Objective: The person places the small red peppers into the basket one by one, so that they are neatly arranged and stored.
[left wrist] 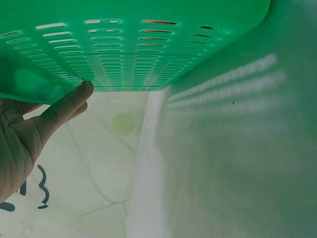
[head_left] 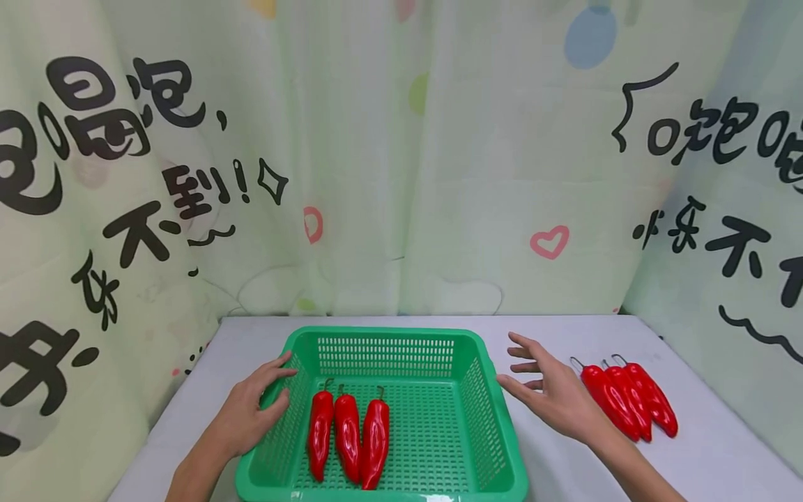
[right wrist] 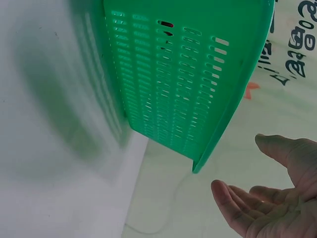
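A green plastic basket (head_left: 439, 418) with slotted walls stands on the table, and three glossy red chili peppers (head_left: 375, 439) lie side by side in its left half, stems toward the back. My left hand (head_left: 247, 411) is at the basket's left rim, thumb and fingers spread, fingertips right at the rim. In the left wrist view, the thumb (left wrist: 64, 109) overlaps the slotted side wall. Just off the right rim, my right hand (head_left: 552, 390) holds nothing, its thumb and fingers parted and pointing toward the basket.
A group of red chili peppers (head_left: 627, 397) lies on the white table (head_left: 696, 460) to the right, partly behind the right wrist. Pale green curtains (head_left: 470, 153) with black lettering enclose the table at the back and both sides.
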The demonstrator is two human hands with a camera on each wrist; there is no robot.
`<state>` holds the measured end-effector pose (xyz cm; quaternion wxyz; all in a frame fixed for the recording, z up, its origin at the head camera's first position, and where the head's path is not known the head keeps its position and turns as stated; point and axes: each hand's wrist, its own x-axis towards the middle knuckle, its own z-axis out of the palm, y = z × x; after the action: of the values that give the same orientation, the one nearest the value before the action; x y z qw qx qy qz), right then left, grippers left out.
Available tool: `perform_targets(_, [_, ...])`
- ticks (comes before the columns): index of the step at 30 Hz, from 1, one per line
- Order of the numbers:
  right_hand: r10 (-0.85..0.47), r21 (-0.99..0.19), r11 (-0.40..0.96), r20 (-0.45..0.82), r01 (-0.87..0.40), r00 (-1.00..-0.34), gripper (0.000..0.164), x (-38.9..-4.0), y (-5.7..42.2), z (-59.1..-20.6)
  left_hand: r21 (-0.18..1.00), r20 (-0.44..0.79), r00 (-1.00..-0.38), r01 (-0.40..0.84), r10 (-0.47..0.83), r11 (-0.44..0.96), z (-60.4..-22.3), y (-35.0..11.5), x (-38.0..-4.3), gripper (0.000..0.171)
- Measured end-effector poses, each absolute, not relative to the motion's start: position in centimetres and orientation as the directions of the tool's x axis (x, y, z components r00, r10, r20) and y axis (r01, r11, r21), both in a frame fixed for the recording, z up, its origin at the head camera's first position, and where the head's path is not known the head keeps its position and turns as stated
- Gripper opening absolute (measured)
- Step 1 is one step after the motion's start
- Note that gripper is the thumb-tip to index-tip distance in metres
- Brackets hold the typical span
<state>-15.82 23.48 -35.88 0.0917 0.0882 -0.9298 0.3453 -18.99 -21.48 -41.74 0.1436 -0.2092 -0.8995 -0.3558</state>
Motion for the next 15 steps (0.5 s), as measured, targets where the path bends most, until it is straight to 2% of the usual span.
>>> perform_targets(15, [-0.063,-0.598,0.783,0.199,-0.172,-0.978,0.08,-16.0,25.0,-37.0,0.576,0.402,-0.874,0.474,0.274,0.667,-41.7,-21.5,-19.0,0.031])
